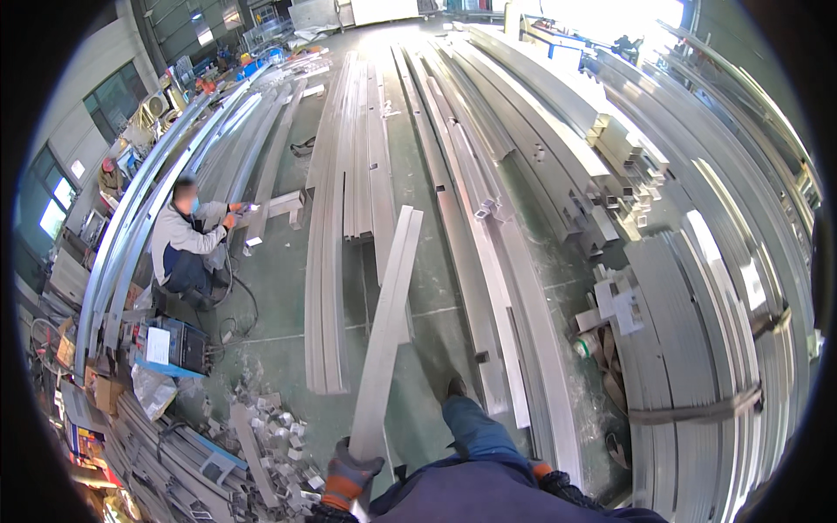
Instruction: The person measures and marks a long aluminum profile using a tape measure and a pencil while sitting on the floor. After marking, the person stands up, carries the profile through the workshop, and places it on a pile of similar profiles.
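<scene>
My left hand [353,471], in a grey and orange work glove, is closed round the near end of a long silver metal profile [384,340]. The profile points away from me, its far end over other profiles lying on the floor. Of my right hand [542,471], only an orange-and-dark bit of glove shows beside my right hip; its fingers are hidden. Close to that hand lies a row of long metal profiles [532,349].
Small metal offcuts [270,427] lie front left. A co-worker [187,235] crouches at left with a tool, near a blue machine [179,349] and a cable [253,301]. Strapped stacked profiles [671,349] stand at right. Long profiles [327,261] cover the green floor ahead.
</scene>
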A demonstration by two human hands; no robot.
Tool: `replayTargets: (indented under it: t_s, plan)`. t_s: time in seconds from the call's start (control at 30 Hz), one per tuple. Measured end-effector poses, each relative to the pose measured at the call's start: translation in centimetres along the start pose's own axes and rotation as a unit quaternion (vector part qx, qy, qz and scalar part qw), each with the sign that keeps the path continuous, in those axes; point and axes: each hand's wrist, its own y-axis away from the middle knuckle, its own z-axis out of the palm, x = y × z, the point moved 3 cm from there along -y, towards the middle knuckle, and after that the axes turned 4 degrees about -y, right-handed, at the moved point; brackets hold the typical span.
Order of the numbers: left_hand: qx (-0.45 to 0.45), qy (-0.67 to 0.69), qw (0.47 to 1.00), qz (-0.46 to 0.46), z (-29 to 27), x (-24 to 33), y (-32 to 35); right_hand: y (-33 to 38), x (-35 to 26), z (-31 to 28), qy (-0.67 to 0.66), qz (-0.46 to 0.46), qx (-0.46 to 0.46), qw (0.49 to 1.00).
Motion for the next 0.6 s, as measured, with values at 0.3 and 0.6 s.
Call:
replayTargets:
  t_s: [0.3, 0.6]
  plan:
    - [0.013, 0.003, 1.000, 0.022, -3.0, 20.2, -32.9, -33.3, -20.5, -36.4, -0.320, 0.297, 0.109, 0.893]
    - [0.039, 0.007, 0.999, -0.024, -5.0, 35.3, -70.7, -72.2, -31.7, -55.6, -0.225, 0.271, 0.093, 0.931]
